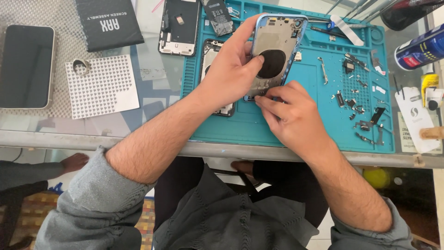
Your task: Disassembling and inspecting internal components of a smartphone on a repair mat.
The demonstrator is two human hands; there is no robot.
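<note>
The left hand (231, 69) has its grip clamped on a blue-edged phone housing (277, 41), with the open inner side facing the camera. The thumb lies across the inner plate near the dark round coil (272, 64), and the remaining fingers wrap behind the left edge. The housing is held tilted, raised off the teal work mat (259, 125).

The long axis of the housing runs from its lower end, nearest the person, up and away toward the camera-cutout corner at the far end. The left grip holds the lower-left half of that axis. The upper half extends free, above and slightly right of the grip.

The right hand (296, 118) sits directly below the housing's lower end. Its fingertips (261, 101) are pinched together against the lower edge of the housing. Whether a small part is caught between them cannot be told. This hand is the nearer one to the lower end; the left hand carries the weight.

A second opened phone body (210, 53) lies flat on the mat behind the left wrist. Loose small parts and brackets (358, 99) lie well to the right of both grips. The mat rests on a glass tabletop (152, 99).
</note>
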